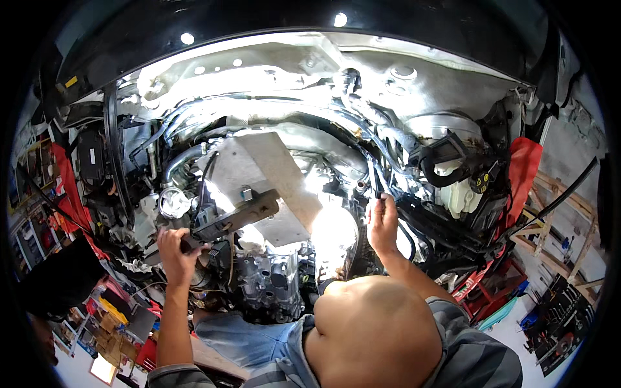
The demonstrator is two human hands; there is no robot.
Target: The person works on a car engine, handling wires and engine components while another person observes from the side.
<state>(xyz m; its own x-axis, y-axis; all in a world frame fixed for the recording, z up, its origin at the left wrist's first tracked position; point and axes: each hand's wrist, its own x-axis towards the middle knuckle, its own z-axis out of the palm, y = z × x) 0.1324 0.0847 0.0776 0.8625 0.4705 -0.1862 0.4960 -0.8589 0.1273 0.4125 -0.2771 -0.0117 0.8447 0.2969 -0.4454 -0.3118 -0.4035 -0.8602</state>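
Observation:
My left hand [176, 255] is closed on the near left end of a long, dark, bar-shaped part [249, 213] with a brownish flat face. That bar slants up to the right over the engine, in front of a flat grey metal plate [246, 161]. To the right, my right hand [383, 225] has its fingers curled together beside a bundle of black hoses [374, 174]. What those fingers hold, if anything, is hidden. Between and below my hands lies the engine block [268, 281], a silvery casting.
The open hood [272, 16] spans the far edge. Red covers [522, 171] drape both sides. A white reservoir [460, 197] stands right. At lower left is another person's dark sleeve [61, 281]. Tools in a black tray [559, 323] lie at lower right, below a wooden frame [550, 239].

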